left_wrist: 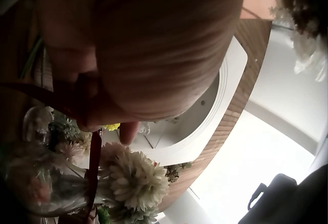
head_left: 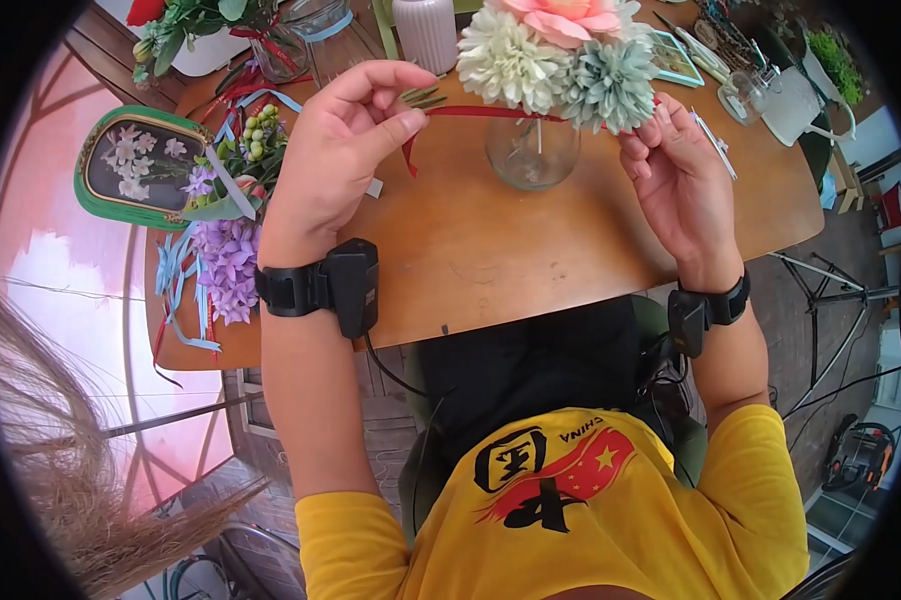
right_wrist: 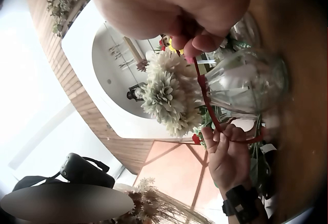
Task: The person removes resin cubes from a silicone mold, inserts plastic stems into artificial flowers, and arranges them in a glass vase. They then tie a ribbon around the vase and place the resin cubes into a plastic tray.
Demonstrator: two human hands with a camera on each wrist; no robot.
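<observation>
A clear glass vase [head_left: 534,165] stands on the table, filled with a pink flower [head_left: 561,20], a cream flower [head_left: 511,60] and a grey-green flower [head_left: 611,82]. Across its neck runs a red ribbon [head_left: 491,111], with a small knot showing there in the right wrist view. My left hand [head_left: 336,150] pinches one length of ribbon between thumb and fingers, left of the vase; a loose tail hangs below it. On the other side, my right hand [head_left: 683,175] pinches the other length close beside the flowers. Both lengths look stretched out sideways.
Purple flowers [head_left: 229,265], light blue ribbons [head_left: 174,280] and a green oval frame [head_left: 89,195] lie at the table's left. Behind are a ribbed pink vase [head_left: 424,35] and a glass jar [head_left: 321,40]. A small glass bottle [head_left: 743,98] and white watering can [head_left: 796,105] stand back right.
</observation>
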